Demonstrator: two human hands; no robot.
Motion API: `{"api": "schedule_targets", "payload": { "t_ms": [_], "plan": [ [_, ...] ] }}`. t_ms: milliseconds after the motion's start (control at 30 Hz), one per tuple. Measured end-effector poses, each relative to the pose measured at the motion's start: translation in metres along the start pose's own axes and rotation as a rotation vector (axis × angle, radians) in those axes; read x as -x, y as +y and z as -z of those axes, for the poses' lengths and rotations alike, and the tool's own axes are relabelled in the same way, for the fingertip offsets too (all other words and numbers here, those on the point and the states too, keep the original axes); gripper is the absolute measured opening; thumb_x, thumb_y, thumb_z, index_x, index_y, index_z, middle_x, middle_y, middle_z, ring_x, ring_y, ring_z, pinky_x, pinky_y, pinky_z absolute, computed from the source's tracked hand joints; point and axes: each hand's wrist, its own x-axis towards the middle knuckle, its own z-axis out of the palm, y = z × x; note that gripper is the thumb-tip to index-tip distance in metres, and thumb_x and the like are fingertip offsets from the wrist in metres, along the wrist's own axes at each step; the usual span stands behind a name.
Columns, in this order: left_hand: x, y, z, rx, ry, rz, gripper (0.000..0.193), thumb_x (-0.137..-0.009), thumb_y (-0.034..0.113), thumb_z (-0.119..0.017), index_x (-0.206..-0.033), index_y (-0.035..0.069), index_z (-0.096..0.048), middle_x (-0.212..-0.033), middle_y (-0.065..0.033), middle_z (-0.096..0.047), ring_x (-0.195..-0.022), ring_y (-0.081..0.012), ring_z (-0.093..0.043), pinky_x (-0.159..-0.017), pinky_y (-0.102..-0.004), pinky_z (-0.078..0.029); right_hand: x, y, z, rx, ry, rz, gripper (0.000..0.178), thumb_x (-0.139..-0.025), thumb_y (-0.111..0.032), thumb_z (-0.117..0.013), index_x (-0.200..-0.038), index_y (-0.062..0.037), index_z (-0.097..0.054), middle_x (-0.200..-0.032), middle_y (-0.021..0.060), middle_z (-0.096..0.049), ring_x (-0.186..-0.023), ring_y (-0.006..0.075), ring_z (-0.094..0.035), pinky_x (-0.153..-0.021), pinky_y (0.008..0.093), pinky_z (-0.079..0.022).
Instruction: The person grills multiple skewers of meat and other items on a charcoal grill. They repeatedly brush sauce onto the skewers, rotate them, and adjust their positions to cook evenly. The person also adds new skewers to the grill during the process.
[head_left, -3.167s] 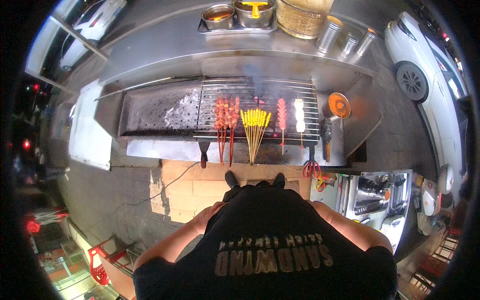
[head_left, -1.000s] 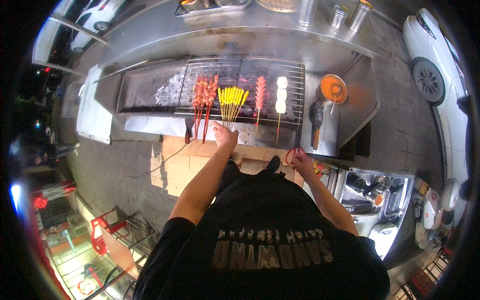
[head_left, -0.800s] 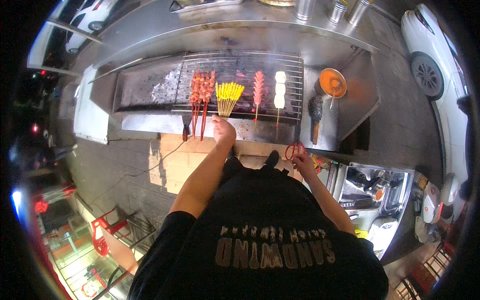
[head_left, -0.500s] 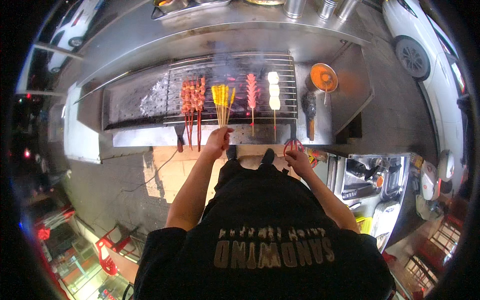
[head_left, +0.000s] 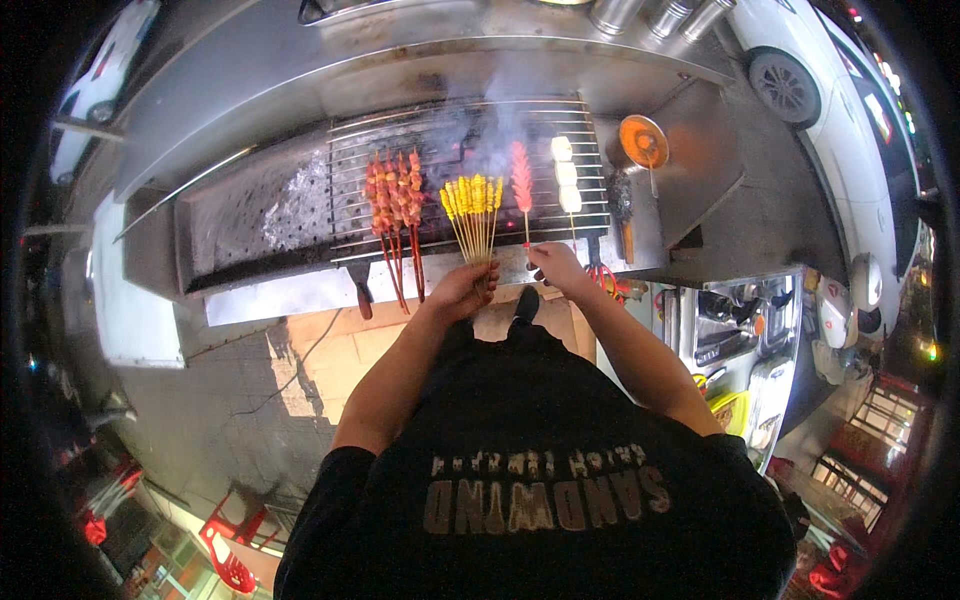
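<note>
A fanned bundle of yellow food skewers [head_left: 472, 198] lies over the smoking grill grate [head_left: 345, 180], and my left hand [head_left: 468, 289] is closed round the lower ends of its sticks. Just to the right, my right hand [head_left: 560, 266] has its fingers curled at the lower end of a scored pink sausage skewer [head_left: 522, 178]; the fingers partly hide the stick's end. A skewer of white pieces [head_left: 566, 175] lies on the grate beyond that hand. Left of the yellow bundle are several meat skewers [head_left: 396, 192] with reddish-brown sticks.
At the grill's right end are a bowl of orange-red sauce [head_left: 642, 142] and a dark brush [head_left: 624, 215] with a wooden handle. A side counter with metal trays [head_left: 728, 325] stands at my right. Metal canisters [head_left: 670, 17] line the far shelf. A white car [head_left: 825, 75] is parked at the right.
My right hand has come up and left from beside the red-handled thing to the sausage stick. The yellow skewers in my left hand have spread into a wider fan. The view has shifted slightly.
</note>
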Motion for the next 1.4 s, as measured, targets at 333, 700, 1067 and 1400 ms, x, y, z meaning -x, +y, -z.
{"api": "schedule_targets", "payload": {
  "t_ms": [333, 700, 1067, 1400],
  "plan": [
    [-0.009, -0.009, -0.005, 0.003, 0.074, 0.069, 0.023, -0.094, 0.026, -0.054, -0.108, 0.008, -0.057, -0.086, -0.0051, -0.059, -0.078, -0.019, -0.058, -0.067, -0.0326, -0.05, -0.001, 0.01, -0.032, -0.271, 0.039, -0.063, 0.025, -0.088, -0.029, -0.061, -0.093, -0.0039, -0.063, -0.076, 0.0021, -0.059, -0.06, 0.0104, -0.051, -0.053, 0.0253, -0.042],
    [-0.015, -0.02, 0.009, -0.034, 0.07, -0.022, 0.015, -0.094, 0.023, -0.055, -0.1, 0.01, -0.057, -0.082, -0.0016, -0.06, -0.073, -0.0148, -0.058, -0.063, -0.0283, -0.048, 0.009, 0.039, -0.031, -0.553, 0.256, -0.06, 0.019, -0.086, -0.018, -0.066, -0.082, 0.0001, -0.062, -0.068, 0.0038, -0.057, -0.05, 0.0106, -0.048, -0.044, 0.0253, -0.037],
    [0.001, -0.028, 0.0, -0.009, 0.273, -0.17, 0.015, -0.094, 0.014, -0.053, -0.106, 0.007, -0.056, -0.089, -0.0062, -0.061, -0.081, -0.0185, -0.06, -0.074, -0.0302, -0.053, 0.009, 0.057, -0.036, -0.694, 0.087, 0.037, 0.029, -0.084, -0.028, -0.065, -0.095, -0.0008, -0.064, -0.074, 0.0078, -0.064, -0.055, 0.017, -0.058, -0.05, 0.0307, -0.047],
    [0.014, -0.032, -0.005, -0.057, 0.303, -0.211, 0.019, -0.091, 0.018, -0.058, -0.102, 0.003, -0.058, -0.072, -0.0062, -0.058, -0.068, -0.0182, -0.058, -0.058, -0.0291, -0.047, 0.092, 0.279, 0.036, -0.211, -0.012, -0.34, 0.02, -0.083, -0.018, -0.063, -0.096, -0.0028, -0.063, -0.075, 0.0049, -0.064, -0.053, 0.0134, -0.056, -0.046, 0.0265, -0.044]
  ]
}}
